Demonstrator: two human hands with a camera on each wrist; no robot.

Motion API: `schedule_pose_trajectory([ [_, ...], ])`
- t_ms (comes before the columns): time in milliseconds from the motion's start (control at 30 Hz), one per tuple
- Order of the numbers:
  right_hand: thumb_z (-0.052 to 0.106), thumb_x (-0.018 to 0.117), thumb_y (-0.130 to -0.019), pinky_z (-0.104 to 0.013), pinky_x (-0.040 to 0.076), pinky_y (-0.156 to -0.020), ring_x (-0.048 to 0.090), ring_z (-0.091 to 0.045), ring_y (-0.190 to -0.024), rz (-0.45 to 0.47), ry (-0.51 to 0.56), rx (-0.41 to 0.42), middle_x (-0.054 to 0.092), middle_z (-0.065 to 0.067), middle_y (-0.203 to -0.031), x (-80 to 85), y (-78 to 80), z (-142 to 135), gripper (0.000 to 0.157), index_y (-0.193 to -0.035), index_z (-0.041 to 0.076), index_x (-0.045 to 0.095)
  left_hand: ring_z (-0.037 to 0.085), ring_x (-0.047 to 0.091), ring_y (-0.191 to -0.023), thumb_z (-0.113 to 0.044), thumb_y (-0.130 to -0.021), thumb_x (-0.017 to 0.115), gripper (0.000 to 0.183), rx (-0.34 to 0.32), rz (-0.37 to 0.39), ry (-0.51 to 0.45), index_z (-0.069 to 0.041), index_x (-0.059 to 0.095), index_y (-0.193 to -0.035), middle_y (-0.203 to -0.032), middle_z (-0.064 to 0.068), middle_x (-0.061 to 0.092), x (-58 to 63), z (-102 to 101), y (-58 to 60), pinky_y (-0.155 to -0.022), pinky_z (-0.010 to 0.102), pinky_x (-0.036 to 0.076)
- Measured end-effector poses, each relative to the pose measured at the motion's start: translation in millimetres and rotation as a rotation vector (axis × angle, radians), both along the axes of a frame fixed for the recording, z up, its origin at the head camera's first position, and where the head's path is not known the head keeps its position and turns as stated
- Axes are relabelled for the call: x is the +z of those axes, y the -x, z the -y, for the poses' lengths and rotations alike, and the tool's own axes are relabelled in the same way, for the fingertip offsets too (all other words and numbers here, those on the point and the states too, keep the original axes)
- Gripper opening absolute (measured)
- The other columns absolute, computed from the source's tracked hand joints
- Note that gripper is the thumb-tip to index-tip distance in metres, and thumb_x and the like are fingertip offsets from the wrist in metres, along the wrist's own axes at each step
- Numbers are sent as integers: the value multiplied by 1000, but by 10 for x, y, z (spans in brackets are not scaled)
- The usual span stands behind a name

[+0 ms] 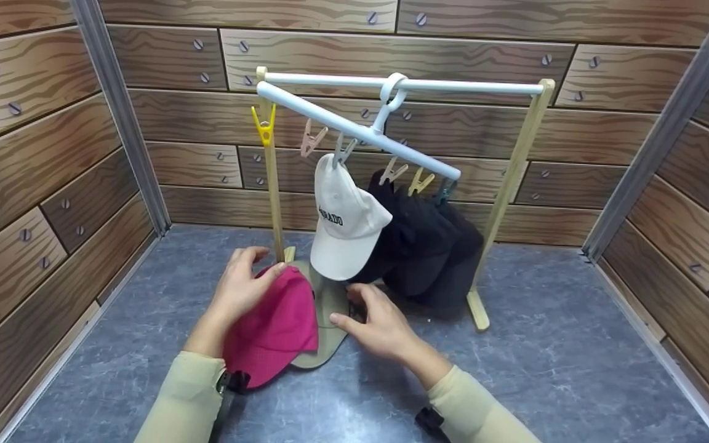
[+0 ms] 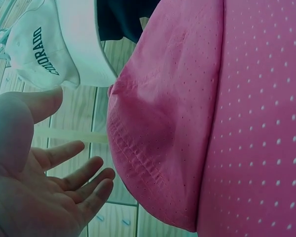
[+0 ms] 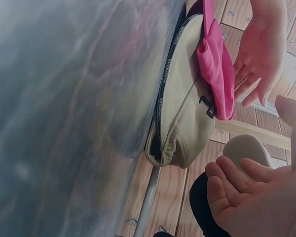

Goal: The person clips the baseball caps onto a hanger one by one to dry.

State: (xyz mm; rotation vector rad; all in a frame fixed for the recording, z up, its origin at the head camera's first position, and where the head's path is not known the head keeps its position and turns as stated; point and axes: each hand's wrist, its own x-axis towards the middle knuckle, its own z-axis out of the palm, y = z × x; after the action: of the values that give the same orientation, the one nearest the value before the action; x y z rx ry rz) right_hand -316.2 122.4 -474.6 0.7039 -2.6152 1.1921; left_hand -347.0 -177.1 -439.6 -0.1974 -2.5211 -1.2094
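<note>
A pink cap [image 1: 277,323] lies partly over a khaki cap [image 1: 330,344] on the grey surface. At the pink cap's far left side is my left hand [image 1: 240,286]; the left wrist view shows its fingers loosely spread, apart from the pink fabric [image 2: 158,113]. To the right of the khaki cap, my right hand [image 1: 382,323] has its fingers slightly bent and holds nothing. In the right wrist view a gap separates it from the khaki cap [image 3: 182,108]. A white cap [image 1: 345,215] and several black caps [image 1: 428,252] hang above from a hanger's clips.
A pale blue hanger [image 1: 360,130] tilts down to the right from the rack's bar [image 1: 465,85]. Its yellow clip [image 1: 264,126] and pink clip [image 1: 312,138] hold nothing. Wooden posts [image 1: 508,178] support the bar. Wood-patterned walls [image 1: 40,184] enclose the surface.
</note>
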Motion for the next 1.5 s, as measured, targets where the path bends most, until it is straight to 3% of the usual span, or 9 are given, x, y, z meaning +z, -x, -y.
schedule_pose_trajectory([
  [200,54,78,-101,-56,52,-107,65,-31,-124,22,-13,14,68,-10,-137,4,-7,59,71,-146,2,62,42,54,-143,-40,-106,76,63,-7,32,15,4,61,-149,-146,25,59,2,32,-12,-120,60,42],
  [600,57,78,-101,-54,52,-109,65,-31,-128,59,-1,23,67,-12,-144,5,-3,156,73,-148,3,63,44,53,-145,-39,-107,76,64,-25,58,9,5,60,-151,-148,27,58,-7,76,1,-121,61,41],
  [1033,53,78,-102,-55,52,-111,68,-35,-127,168,43,56,70,-16,-141,-13,14,290,76,-151,-3,60,49,48,-150,-39,-108,74,72,-59,138,4,9,50,-156,-157,33,51,-71,104,28,-125,63,37],
  [1500,48,78,-103,-52,54,-107,69,-31,-121,200,84,67,71,-14,-135,-26,41,426,72,-150,-3,60,50,46,-152,-45,-107,74,82,-93,203,-9,10,45,-161,-161,33,50,-150,131,56,-125,64,37],
])
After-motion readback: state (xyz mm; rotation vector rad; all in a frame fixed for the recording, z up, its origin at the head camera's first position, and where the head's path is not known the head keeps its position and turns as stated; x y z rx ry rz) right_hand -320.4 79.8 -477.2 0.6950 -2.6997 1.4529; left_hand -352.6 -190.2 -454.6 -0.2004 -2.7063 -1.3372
